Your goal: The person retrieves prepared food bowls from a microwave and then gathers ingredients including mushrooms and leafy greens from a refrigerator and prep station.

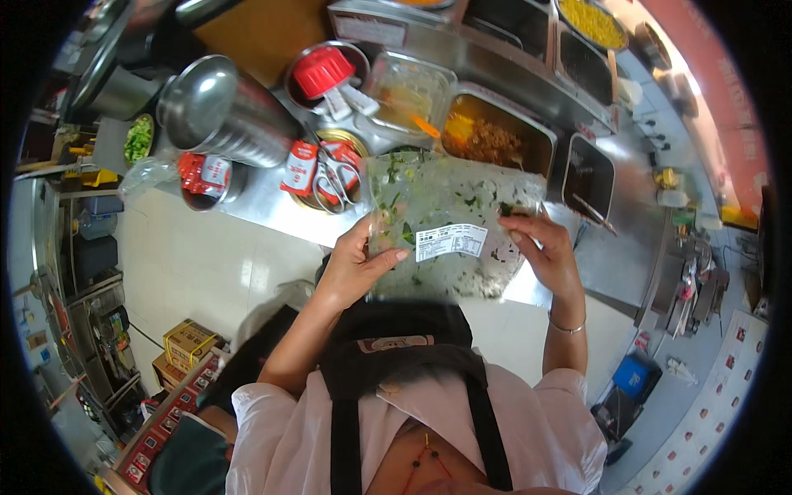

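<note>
In front of my chest is a clear plastic bag with scattered green leafy bits showing across it and a white printed label in its middle. My left hand grips the bag's left edge, the thumb lying on the near face and the other fingers mostly hidden. At the right side, my right hand has its thumb and fingertips pinched together on the bag, beside a dark green clump. The bag's upper edge hangs over the front of the steel counter.
Behind the bag stand a steel pan of reddish-brown sauce, a clear tub and a narrow dark pan. Scissors lie on red packets at left, near a tall steel pot and a red-lidded container. Cardboard boxes sit on the floor.
</note>
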A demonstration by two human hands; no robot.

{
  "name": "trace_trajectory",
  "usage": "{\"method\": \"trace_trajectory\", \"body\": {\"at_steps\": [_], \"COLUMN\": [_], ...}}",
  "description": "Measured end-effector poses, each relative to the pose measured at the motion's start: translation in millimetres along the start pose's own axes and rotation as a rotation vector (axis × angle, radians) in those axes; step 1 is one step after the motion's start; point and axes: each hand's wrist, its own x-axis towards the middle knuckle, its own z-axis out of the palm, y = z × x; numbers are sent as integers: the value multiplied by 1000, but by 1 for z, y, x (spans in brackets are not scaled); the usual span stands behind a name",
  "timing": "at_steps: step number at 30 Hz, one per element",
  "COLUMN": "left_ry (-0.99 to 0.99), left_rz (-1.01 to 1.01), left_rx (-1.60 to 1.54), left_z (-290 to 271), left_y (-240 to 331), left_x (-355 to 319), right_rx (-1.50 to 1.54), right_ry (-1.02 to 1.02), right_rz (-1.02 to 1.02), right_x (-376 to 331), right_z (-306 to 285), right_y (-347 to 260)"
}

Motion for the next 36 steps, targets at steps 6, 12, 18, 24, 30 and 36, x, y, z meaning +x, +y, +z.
{"method": "trace_trajectory", "body": {"at_steps": [6,12,18,24,30,36], "left_ry": [265,479,570,349,241,166], "left_rz": [199,364,421,334,293,280], "left_rx": [-189,-119,-108,240,447,574], "left_z": [-30,-108,-211,-331,-387,-412], "left_y": [3,29,57,105,142,152], "left_x": [-28,-81,-122,-135,-131,-110], "right_rx": [196,115,626,330,11,116], "right_ry": [-63,-116,-211,-198,-385,-66], "right_rz": [-40,-367,-656,-449,-615,-348], "right_x": [6,45,114,222,274,235], "right_z": [25,80,140,207,265,228], "right_y": [-45,-96,-147,-267,-312,-302]}}
